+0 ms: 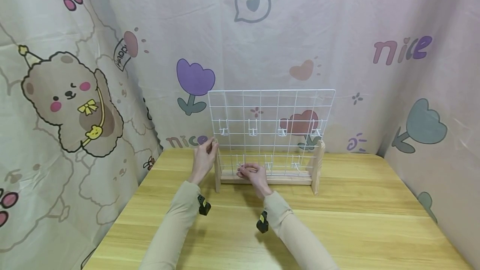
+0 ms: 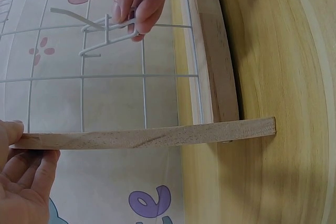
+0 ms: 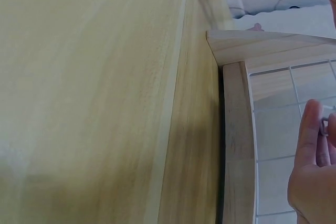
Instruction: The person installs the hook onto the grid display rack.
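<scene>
A white wire grid panel (image 1: 262, 112) stands upright in a wooden stand (image 1: 270, 179). At its left side my left hand (image 1: 203, 159) grips the upper end of the wooden side post (image 2: 142, 137) between thumb and fingers. Low on the grid, my right hand (image 1: 256, 177) pinches a white wire hook (image 2: 107, 30) by its lower end. This hook meets the grid wires in the left wrist view, its bent arm pointing up the panel. The right wrist view shows my right hand (image 3: 315, 174) at the frame's edge, with only a bit of the hook showing.
Several white hooks (image 1: 253, 130) hang in a row across the middle of the grid. Two more hooks (image 1: 296, 165) hang in the lower row, right of my right hand. The stand rests on a wood-grain table (image 1: 348, 216), and a printed curtain (image 1: 337, 20) surrounds it.
</scene>
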Tool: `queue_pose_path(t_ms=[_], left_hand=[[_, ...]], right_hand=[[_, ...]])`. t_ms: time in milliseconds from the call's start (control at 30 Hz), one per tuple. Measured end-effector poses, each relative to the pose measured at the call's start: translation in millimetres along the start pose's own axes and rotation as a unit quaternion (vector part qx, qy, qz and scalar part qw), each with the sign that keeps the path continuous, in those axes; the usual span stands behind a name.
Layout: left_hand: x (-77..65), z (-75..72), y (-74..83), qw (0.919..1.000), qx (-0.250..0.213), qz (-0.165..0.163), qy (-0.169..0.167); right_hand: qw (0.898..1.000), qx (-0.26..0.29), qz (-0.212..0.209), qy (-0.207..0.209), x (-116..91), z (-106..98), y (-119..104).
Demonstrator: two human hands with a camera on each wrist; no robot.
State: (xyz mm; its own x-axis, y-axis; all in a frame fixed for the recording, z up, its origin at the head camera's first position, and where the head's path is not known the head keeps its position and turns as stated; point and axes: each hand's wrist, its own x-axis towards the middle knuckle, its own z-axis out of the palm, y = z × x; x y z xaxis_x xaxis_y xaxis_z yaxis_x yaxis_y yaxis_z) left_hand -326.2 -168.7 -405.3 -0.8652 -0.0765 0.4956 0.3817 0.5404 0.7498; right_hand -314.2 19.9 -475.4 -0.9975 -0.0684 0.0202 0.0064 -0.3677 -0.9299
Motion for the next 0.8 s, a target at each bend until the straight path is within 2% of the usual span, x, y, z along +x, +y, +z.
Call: queue_pose_path(t_ms=[167, 367, 600, 800], left_hand=[[-0.1, -0.4, -0.6, 1.0000, 0.000, -0.006, -0.002], [0.1, -0.5, -1.1, 0.9999, -0.001, -0.013, -0.007], [-0.6, -0.6, 1.0, 0.9997, -0.007, -0.021, -0.010], [0.0, 0.0, 1.2, 0.9999, -0.001, -0.014, -0.002]], right_hand=[[1.000, -0.005, 0.010, -0.008, -1, -2, 1], [0.998, -0.056, 0.018, -0.018, -5, -5, 3], [0.987, -0.152, 0.025, -0.041, -11, -13, 3], [0.978, -0.190, 0.031, -0.078, -19, -22, -2]])
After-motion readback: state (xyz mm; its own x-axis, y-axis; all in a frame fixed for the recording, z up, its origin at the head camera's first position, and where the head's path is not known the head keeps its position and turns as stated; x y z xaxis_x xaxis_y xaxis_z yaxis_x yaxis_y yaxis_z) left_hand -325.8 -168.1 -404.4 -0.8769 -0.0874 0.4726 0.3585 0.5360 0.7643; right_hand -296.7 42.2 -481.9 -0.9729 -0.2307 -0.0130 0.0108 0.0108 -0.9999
